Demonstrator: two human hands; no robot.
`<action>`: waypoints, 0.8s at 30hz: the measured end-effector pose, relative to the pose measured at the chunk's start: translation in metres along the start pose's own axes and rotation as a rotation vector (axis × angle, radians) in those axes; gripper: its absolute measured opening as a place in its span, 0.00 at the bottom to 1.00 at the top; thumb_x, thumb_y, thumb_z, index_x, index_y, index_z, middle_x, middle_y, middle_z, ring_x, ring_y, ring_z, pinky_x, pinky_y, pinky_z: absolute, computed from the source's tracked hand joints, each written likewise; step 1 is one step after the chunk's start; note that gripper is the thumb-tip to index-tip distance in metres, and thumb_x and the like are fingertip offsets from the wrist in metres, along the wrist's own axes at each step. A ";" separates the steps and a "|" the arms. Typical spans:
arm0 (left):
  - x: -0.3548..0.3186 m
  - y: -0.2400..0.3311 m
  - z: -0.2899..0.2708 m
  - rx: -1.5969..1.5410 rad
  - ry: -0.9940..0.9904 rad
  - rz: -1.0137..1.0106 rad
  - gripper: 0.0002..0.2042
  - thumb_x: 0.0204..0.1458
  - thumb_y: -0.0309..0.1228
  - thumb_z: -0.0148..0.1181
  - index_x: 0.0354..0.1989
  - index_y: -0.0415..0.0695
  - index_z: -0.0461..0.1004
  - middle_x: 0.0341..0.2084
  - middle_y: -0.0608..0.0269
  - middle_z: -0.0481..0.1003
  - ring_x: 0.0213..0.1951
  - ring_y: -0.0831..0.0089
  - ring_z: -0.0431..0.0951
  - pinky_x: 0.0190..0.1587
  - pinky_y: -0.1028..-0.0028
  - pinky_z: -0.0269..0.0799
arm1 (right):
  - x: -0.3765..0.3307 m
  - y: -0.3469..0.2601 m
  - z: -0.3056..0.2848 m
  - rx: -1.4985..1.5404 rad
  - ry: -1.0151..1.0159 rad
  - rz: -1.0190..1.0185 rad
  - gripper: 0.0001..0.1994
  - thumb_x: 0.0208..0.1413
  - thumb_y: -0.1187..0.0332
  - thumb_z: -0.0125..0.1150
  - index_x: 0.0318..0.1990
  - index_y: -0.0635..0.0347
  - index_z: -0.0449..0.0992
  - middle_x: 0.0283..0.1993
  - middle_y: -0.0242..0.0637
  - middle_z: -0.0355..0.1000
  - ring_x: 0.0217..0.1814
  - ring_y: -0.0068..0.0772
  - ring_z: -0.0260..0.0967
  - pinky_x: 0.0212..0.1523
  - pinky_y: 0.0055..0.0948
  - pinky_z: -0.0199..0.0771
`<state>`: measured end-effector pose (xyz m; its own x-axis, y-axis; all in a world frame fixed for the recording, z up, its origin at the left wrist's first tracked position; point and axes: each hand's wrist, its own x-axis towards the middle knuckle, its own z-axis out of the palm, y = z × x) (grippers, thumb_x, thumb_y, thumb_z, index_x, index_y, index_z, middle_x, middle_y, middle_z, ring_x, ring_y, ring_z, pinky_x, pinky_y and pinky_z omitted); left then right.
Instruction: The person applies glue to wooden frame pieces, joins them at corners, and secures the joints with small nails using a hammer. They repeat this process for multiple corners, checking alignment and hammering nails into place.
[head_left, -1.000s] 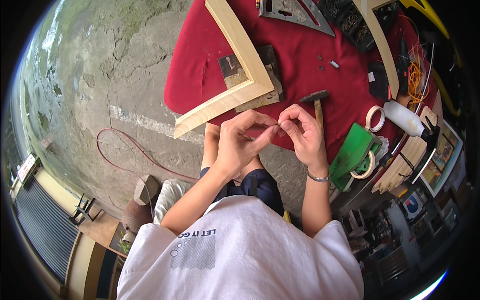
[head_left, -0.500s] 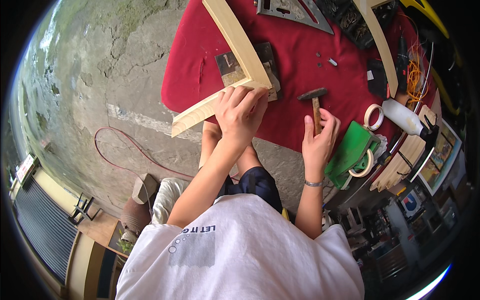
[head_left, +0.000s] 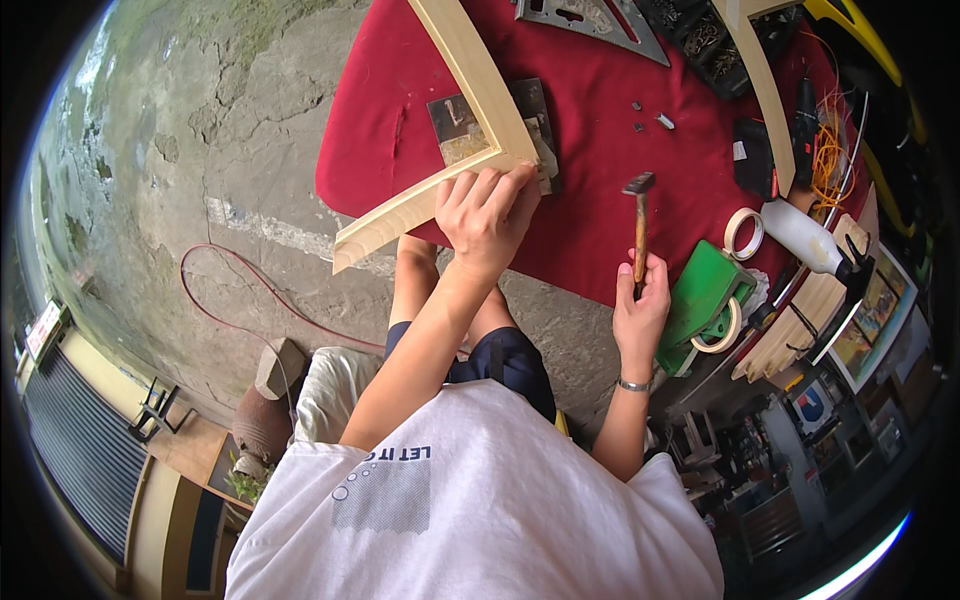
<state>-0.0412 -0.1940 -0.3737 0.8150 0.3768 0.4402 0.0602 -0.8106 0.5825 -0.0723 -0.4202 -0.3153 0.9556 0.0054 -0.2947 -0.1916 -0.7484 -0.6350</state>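
My left hand is closed over the near corner of a pale wooden frame, where two pieces meet at an angle. Its thumb and forefinger press together at the joint; anything small between them is hidden. Beneath that corner lies a dark metal plate with a worn block on it. To the right, my right hand grips a hammer by the wooden handle. The hammer stands nearly upright in my fist, its head raised and apart from the frame.
Red cloth covers the table. A metal set square and a black tray of small hardware lie at the back. On the right are a green tape dispenser, a tape roll, a white bottle and a curved wooden piece.
My right hand has closed around the hammer's handle and tipped its head up off the cloth. My left hand stays at the frame's corner.
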 end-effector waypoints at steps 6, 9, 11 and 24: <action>0.000 -0.001 0.000 0.004 -0.003 0.007 0.10 0.41 0.28 0.74 0.30 0.55 0.79 0.19 0.75 0.68 0.22 0.74 0.67 0.28 0.71 0.57 | -0.006 -0.043 -0.007 -0.046 -0.035 -0.203 0.15 0.69 0.62 0.55 0.52 0.67 0.70 0.32 0.47 0.74 0.29 0.51 0.75 0.30 0.42 0.71; 0.000 -0.001 0.000 0.006 0.003 0.000 0.10 0.41 0.28 0.74 0.30 0.55 0.79 0.19 0.74 0.67 0.22 0.73 0.67 0.28 0.70 0.57 | -0.010 -0.054 -0.002 -0.024 -0.095 -0.195 0.14 0.70 0.63 0.53 0.50 0.67 0.71 0.33 0.49 0.74 0.27 0.55 0.75 0.26 0.43 0.70; 0.000 0.000 -0.001 -0.001 0.003 -0.008 0.10 0.41 0.28 0.74 0.30 0.55 0.79 0.19 0.74 0.67 0.22 0.73 0.67 0.28 0.70 0.57 | -0.011 -0.060 0.002 -0.037 -0.075 -0.241 0.13 0.70 0.64 0.52 0.49 0.68 0.71 0.35 0.50 0.74 0.27 0.54 0.75 0.25 0.44 0.69; -0.001 0.000 0.002 -0.004 0.018 -0.013 0.09 0.42 0.29 0.73 0.27 0.55 0.76 0.18 0.74 0.66 0.22 0.73 0.66 0.27 0.70 0.56 | -0.008 -0.077 0.010 -0.087 -0.069 -0.282 0.13 0.69 0.67 0.53 0.50 0.70 0.73 0.39 0.53 0.76 0.35 0.57 0.79 0.30 0.44 0.77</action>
<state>-0.0409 -0.1953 -0.3751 0.8036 0.3954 0.4448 0.0684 -0.8037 0.5911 -0.0677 -0.3565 -0.2710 0.9504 0.2638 -0.1646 0.1021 -0.7649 -0.6360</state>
